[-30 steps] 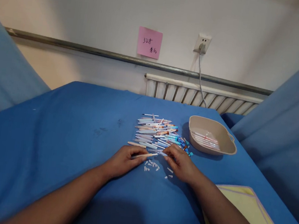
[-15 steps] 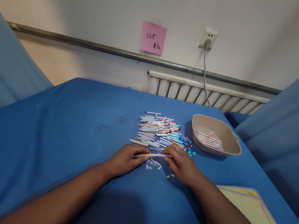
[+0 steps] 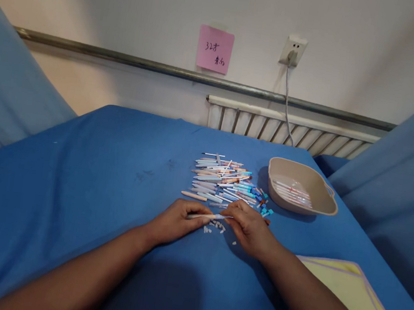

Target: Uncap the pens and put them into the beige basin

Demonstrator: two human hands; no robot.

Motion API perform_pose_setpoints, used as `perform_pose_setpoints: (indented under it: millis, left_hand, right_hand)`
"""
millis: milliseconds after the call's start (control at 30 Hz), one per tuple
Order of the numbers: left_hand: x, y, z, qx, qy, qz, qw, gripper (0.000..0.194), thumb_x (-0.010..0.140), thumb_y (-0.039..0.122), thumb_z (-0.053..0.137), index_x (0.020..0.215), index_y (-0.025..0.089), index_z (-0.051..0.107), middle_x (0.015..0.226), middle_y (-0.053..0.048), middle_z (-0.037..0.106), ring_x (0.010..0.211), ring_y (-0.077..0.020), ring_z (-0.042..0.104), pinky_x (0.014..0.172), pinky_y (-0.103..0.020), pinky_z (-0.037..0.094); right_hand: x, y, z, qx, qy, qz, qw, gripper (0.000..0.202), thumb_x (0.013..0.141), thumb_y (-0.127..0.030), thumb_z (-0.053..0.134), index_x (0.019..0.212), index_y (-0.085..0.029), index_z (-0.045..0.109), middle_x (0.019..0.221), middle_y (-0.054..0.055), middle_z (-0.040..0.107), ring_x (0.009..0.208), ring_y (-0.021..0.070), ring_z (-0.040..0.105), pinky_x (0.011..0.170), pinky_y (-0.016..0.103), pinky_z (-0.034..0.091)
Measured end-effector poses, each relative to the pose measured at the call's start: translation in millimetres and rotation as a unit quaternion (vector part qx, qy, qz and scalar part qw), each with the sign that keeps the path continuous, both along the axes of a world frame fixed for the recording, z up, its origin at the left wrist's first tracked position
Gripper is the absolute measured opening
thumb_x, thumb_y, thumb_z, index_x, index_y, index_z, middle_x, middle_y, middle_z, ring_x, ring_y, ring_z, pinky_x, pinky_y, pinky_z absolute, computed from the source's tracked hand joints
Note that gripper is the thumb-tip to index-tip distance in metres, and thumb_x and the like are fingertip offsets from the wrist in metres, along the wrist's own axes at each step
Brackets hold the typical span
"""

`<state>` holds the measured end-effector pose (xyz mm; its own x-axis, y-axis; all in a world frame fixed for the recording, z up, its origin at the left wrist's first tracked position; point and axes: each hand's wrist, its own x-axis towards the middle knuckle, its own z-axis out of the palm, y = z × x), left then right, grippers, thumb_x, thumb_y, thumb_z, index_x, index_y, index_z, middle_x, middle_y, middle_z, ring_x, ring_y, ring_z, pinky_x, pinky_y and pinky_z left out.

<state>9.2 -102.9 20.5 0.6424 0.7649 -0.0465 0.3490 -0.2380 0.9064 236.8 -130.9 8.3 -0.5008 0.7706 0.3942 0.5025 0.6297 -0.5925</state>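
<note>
Between both hands a slim pen lies nearly level, pale orange at its left part and whitish at its right end. My left hand is closed round the left part of it. The fingers of my right hand pinch its right end and hide part of it. Just beyond the hands lies a pile of pens and pen parts in pale blue, orange and white. Small blue caps sit at the pile's right side. Several small white pieces are scattered beneath the pen.
A beige basket with several wrapped pens stands at the right. Nearer, a yellow cloth lies partly under my right forearm. A blue cloth covers the table. Behind are a metal rail and a radiator.
My right hand has moved slightly left along the pen, closer to my left hand, and hides more of the right end. The view has shifted a little.
</note>
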Motion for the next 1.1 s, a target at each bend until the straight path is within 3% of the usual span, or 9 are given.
perform_pose_setpoints:
  millis: [133,333,500,667,800,900,967,1100]
  left_hand:
    - [0.4,-0.8,0.5,-0.004,-0.007,-0.001,1.0,0.026,0.086,0.033,0.055,0.097,0.014,0.069,0.091,-0.004,0.071,0.084,-0.0175,0.063,0.076,-0.024,0.048]
    - [0.8,-1.9,-2.7,0.068,-0.004,0.016,0.998,0.024,0.085,0.031,0.058,0.097,0.015,0.07,0.088,-0.004,0.071,0.08,-0.0159,0.063,0.074,-0.022,0.047]
    - [2.3,-2.7,-2.9,0.056,0.008,0.015,0.998,0.024,0.086,0.031,0.054,0.097,0.015,0.068,0.089,-0.003,0.07,0.081,-0.0162,0.063,0.074,-0.023,0.047]
    - [3.2,-3.8,-1.7,0.048,0.01,0.016,0.999,0.023,0.086,0.03,0.054,0.096,0.015,0.068,0.088,-0.003,0.069,0.081,-0.0164,0.062,0.074,-0.023,0.046]
    - [3.4,-4.6,-2.3,0.054,0.018,0.01,0.998,0.024,0.086,0.032,0.055,0.097,0.015,0.068,0.086,-0.003,0.069,0.078,-0.0159,0.062,0.071,-0.022,0.046]
    - [3.5,-4.8,-2.6,0.059,0.023,0.007,0.998,0.026,0.086,0.034,0.054,0.096,0.015,0.068,0.084,-0.003,0.069,0.077,-0.0158,0.061,0.07,-0.022,0.046]
    - [3.5,-4.8,-2.8,0.059,0.025,0.006,0.998,0.026,0.087,0.035,0.053,0.096,0.015,0.067,0.085,-0.003,0.069,0.078,-0.016,0.061,0.071,-0.022,0.045]
    - [3.2,-5.1,-3.5,0.059,0.025,0.005,0.998,0.026,0.086,0.035,0.054,0.097,0.016,0.067,0.086,-0.003,0.069,0.079,-0.0158,0.061,0.071,-0.022,0.045]
  right_hand:
    - [-2.1,-2.7,4.3,-0.003,0.007,0.001,1.0,0.022,0.09,-0.015,0.048,0.108,-0.023,0.059,0.094,0.006,0.058,0.088,0.017,0.057,0.077,0.029,0.048]
    - [-4.5,-3.0,2.1,-0.024,0.002,-0.04,0.999,0.017,0.093,-0.022,0.045,0.1,-0.021,0.06,0.084,0.003,0.062,0.08,0.0154,0.06,0.071,0.026,0.046]
    - [-7.3,-3.6,-3.1,-0.084,0.016,-0.078,0.993,0.025,0.09,-0.029,0.051,0.113,-0.02,0.052,0.089,0.004,0.065,0.08,0.0164,0.061,0.071,0.028,0.045]
    - [-10.1,-4.2,-1.6,-0.05,-0.001,-0.052,0.997,0.007,0.088,-0.025,0.052,0.091,-0.019,0.055,0.083,0.003,0.061,0.076,0.015,0.057,0.067,0.025,0.042]
    - [-9.3,-3.2,-0.3,-0.046,-0.042,-0.04,0.997,0.022,0.093,-0.03,0.044,0.078,-0.02,0.057,0.073,0.002,0.059,0.071,0.0147,0.056,0.065,0.026,0.04]
    - [-9.1,-4.1,-0.6,-0.065,-0.02,-0.056,0.996,0.014,0.091,-0.032,0.05,0.092,-0.02,0.057,0.081,0.002,0.062,0.074,0.0149,0.057,0.067,0.026,0.041]
    - [-9.6,-5.0,-1.1,-0.071,0.003,-0.066,0.995,0.019,0.085,-0.031,0.058,0.1,-0.02,0.053,0.089,0.003,0.062,0.076,0.0152,0.057,0.067,0.026,0.042]
    - [-10.5,-4.9,-1.0,-0.056,-0.008,-0.042,0.997,0.01,0.089,-0.026,0.05,0.085,-0.02,0.056,0.079,0.002,0.06,0.075,0.0151,0.056,0.067,0.026,0.04]
